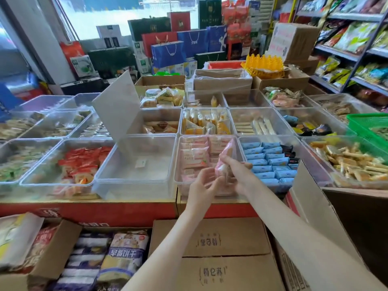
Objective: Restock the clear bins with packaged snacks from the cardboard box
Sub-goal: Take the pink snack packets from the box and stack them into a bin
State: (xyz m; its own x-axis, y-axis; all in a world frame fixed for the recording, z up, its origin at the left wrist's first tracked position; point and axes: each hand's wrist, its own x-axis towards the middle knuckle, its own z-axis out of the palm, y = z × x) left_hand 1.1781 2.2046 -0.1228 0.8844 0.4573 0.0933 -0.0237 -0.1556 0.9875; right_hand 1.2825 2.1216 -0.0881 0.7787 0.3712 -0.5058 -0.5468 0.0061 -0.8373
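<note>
— Entry one, the hands?
— Right hand (235, 171): fingers and thumb curled round a pink snack packet (226, 156), which is held upright over the pink-packet bin (178, 160). Left hand (201, 183): fingers loosely spread, with the tips at the packet's lower end. I cannot tell whether they touch it.

— Where is that bin?
— In the front row of the worktop (105, 211), just off centre toward 5 o'clock. It is partly filled with matching pink packets lying flat.

— Its neighbours?
— At its 3 o'clock, side by side, is a bin of blue packets (270, 137) with a few dark ones in the far corner. At its 9 o'clock is a clear bin (134, 187) with its lid (117, 106) tilted up and a small white slip (140, 163) on its floor. Beyond that, also at 9 o'clock, is a bin of red packets (52, 184).

— Cartons?
— A closed cardboard box (220, 244) at 6 o'clock, under the forearms. An open cardboard box (315, 202) at 4 o'clock, with its flap raised and its contents hidden. A carton of biscuit bags (63, 244) at 7 o'clock.

— Other stock?
— A green basket (365, 117) at 3 o'clock and stocked shelves (354, 16) at 2 o'clock.
</note>
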